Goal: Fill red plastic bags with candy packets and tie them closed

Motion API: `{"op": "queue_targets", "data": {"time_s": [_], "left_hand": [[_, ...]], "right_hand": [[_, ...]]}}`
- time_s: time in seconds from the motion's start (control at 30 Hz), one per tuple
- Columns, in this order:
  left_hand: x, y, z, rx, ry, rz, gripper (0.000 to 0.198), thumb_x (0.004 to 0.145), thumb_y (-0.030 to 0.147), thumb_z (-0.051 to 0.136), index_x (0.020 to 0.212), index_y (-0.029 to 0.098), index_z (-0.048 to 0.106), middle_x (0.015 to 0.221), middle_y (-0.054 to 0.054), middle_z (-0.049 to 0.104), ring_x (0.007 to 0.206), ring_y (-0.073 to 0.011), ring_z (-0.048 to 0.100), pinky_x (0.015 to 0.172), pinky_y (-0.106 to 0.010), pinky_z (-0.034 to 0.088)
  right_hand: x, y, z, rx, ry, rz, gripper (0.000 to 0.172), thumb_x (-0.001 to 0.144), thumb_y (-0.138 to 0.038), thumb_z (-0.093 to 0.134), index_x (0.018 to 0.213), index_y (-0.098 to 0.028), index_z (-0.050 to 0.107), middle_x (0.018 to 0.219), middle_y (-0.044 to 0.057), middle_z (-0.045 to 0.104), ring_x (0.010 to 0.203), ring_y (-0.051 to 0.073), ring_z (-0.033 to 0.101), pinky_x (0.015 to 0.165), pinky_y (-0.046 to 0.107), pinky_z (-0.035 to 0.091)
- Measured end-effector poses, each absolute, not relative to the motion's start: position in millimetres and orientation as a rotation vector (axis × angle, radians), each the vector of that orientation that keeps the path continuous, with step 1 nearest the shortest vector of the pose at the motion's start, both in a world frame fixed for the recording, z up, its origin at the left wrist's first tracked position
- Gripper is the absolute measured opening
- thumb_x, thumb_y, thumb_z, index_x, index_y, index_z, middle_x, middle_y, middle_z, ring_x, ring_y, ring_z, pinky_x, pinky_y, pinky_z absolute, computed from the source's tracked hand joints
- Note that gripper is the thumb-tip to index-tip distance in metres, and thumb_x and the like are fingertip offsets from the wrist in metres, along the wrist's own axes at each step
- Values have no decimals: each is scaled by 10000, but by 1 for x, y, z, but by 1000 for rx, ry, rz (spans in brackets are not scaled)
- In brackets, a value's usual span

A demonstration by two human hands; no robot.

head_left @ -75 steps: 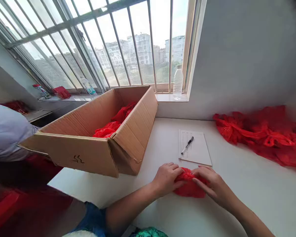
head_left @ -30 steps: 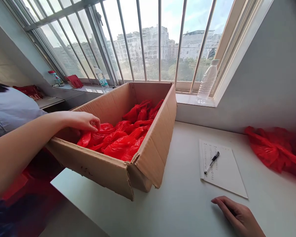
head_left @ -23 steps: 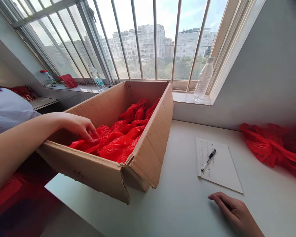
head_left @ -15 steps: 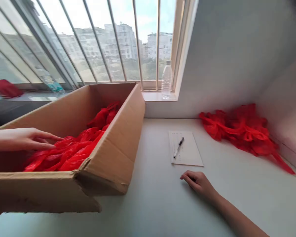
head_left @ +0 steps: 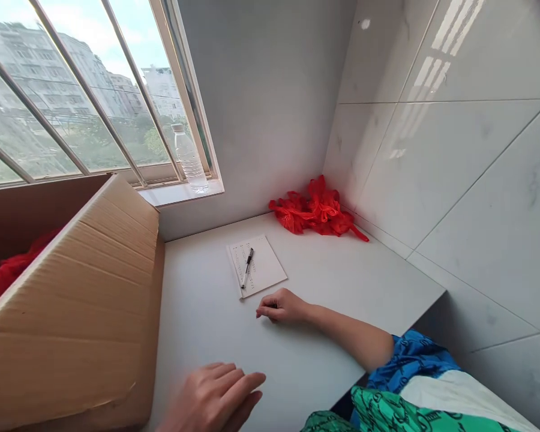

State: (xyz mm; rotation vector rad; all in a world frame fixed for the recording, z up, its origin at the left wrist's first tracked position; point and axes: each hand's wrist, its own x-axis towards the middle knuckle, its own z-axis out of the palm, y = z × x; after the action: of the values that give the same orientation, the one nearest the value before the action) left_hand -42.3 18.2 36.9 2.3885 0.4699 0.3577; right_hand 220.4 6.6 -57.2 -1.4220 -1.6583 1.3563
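Note:
My left hand [head_left: 216, 396] hovers over the white tabletop in the lower middle of the view, a little blurred, with its fingers loosely stretched and nothing seen in it. Farther up the table, my right hand [head_left: 283, 305] rests in a loose curl, its thumb against the fingers and no object showing in it. Just beyond it lies a sheet or pad of paper [head_left: 270, 267] with printed or written marks. A black-and-clear pen [head_left: 247, 268] lies across that paper, touched by neither hand.
At left stands a large cardboard box [head_left: 85, 318] with red plastic bags [head_left: 9, 273] inside. More red plastic bags [head_left: 317, 210] are heaped in the far corner of the table [head_left: 198, 324]. A clear plastic bottle [head_left: 189, 159] stands on the sill of the barred window.
My left hand has left the red bags in the box and moved right, over the table. The view has swung right. My right hand remains curled near the paper.

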Motion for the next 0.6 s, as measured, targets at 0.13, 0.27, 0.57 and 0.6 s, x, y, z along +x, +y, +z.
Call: {"op": "queue_targets", "data": {"time_s": [0.13, 0.27, 0.57, 0.6], "left_hand": [[-1, 17, -11, 2433, 359, 135, 196, 978, 240, 470, 979, 238, 666, 720, 15, 716, 584, -131, 645, 557, -253, 412], [15, 20, -40, 2268, 533, 51, 239, 975, 280, 451, 996, 250, 687, 766, 10, 729, 606, -128, 649, 584, -228, 409], [8, 16, -44, 2194, 562, 118, 283, 977, 280, 424, 965, 240, 704, 844, -9, 744, 685, -141, 662, 623, -234, 425], [8, 16, -45, 2190, 561, 122, 284, 978, 281, 423, 967, 241, 704, 844, -10, 744, 688, -143, 663, 624, -235, 426]], "right_hand": [[238, 20, -51, -1439, -1632, 1279, 306, 954, -426, 542, 953, -190, 736, 754, 3, 717, 683, 121, 619, 612, 205, 442], [272, 55, -50, -1593, -1551, 1086, 260, 937, -401, 570, 1011, -195, 710, 974, 38, 702, 844, 148, 645, 726, 244, 492], [342, 149, -74, -1995, -1147, 730, 347, 922, -257, 624, 1250, -158, 570, 1403, 140, 462, 906, 159, 641, 883, 388, 533], [342, 151, -80, -2011, -1112, 729, 342, 933, -276, 620, 1250, -159, 566, 1351, 126, 514, 932, 175, 641, 853, 389, 548]]}}
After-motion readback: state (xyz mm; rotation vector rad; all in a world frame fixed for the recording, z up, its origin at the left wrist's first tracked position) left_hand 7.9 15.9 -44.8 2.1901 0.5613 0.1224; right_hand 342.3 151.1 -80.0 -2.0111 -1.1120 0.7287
